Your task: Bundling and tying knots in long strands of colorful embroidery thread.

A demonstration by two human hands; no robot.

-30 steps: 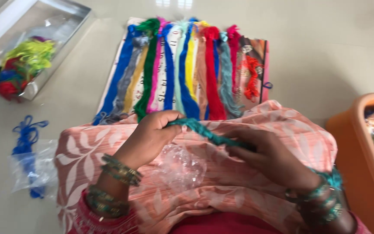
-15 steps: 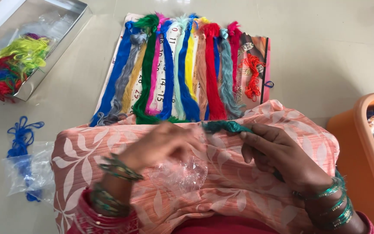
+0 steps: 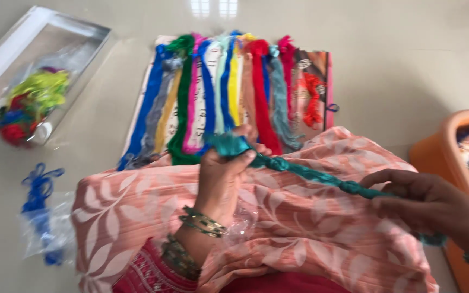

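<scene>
Teal thread skein [image 3: 305, 171] now stretched out, left hand [image 3: 221, 179] and right hand [image 3: 435, 203] pinching ends, farther apart

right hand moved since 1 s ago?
Yes. The right hand, gripping the twisted teal thread skein, has pulled out rightward, away from the row of coloured thread skeins and toward the orange plastic basket.

Soft teal thread skein [image 3: 305, 171], matt peach printed cloth [image 3: 310, 228], glossy tiled floor [image 3: 408, 65], crinkly clear plastic bag [image 3: 44, 233]
</scene>
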